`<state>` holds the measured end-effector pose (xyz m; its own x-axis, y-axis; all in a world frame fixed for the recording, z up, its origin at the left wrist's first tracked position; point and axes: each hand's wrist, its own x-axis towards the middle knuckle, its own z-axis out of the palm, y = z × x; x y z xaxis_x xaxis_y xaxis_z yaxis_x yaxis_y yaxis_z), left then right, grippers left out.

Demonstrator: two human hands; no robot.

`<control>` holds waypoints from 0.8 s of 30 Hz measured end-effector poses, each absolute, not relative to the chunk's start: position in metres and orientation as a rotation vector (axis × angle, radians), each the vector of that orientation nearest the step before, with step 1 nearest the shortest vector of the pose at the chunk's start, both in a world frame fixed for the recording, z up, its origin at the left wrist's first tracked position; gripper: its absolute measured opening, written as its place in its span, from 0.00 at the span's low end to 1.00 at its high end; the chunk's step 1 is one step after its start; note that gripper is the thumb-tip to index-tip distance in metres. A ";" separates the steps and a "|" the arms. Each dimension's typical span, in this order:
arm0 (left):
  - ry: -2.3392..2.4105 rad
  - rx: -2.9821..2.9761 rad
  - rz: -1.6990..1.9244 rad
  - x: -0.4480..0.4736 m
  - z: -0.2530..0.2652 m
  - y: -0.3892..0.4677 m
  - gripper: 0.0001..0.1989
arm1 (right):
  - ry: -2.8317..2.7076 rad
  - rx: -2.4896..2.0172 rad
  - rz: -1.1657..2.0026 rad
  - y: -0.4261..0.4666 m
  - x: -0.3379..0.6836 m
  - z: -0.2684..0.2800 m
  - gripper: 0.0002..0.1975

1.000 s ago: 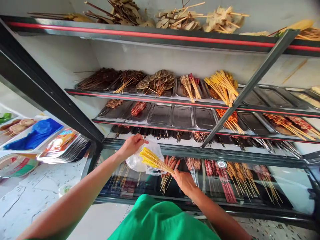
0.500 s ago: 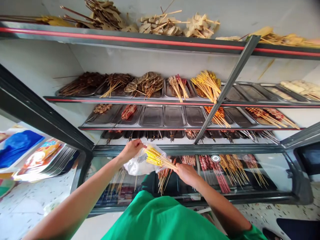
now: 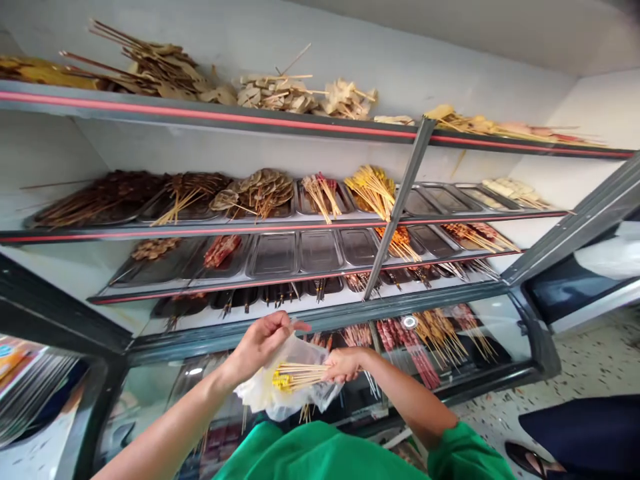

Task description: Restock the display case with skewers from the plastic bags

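My left hand (image 3: pixel 263 341) pinches the rim of a clear plastic bag (image 3: pixel 267 399) and holds it up. My right hand (image 3: pixel 345 365) is closed round the bare stick ends of a bundle of skewers (image 3: pixel 304 375). Their yellow food ends point left and lie inside the bag, partly seen through the film. I cannot tell exactly what the yellow food is. Both hands are in front of the display cabinet, above its slanted lower glass (image 3: pixel 150 400).
Cabinet shelves ahead carry metal trays (image 3: pixel 273 253), some with skewers such as the yellow ones (image 3: pixel 373 190). A slanted metal bar (image 3: pixel 400 207) crosses the shelves. Meat skewers (image 3: pixel 407 347) lie behind the lower glass. At right, a person's sandalled foot (image 3: pixel 527 459) is on the floor.
The yellow skewer ends have gone down and left, deeper into the bag. My right hand has come to the bag's mouth. The view has shifted to the right.
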<state>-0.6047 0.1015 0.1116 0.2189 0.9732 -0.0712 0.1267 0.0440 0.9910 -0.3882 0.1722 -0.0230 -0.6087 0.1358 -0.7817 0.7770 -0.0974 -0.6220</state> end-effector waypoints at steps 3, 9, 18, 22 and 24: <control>1.106 1.303 0.947 -0.614 0.130 0.091 0.20 | 1.673 1.004 -1.827 0.174 -0.384 -0.033 0.13; 1.346 1.373 0.975 -0.637 0.151 0.080 0.21 | 1.779 1.073 -1.562 0.175 -0.373 -0.037 0.16; 1.131 0.663 1.216 -0.629 0.196 0.065 0.23 | 1.679 1.163 -1.607 0.201 -0.317 0.071 0.25; 1.139 0.685 1.157 -0.620 0.196 0.060 0.25 | 1.849 1.274 -1.377 0.213 -0.311 0.106 0.25; 1.155 0.714 1.133 -0.618 0.191 0.059 0.25 | 2.000 1.240 -1.196 0.221 -0.316 0.125 0.26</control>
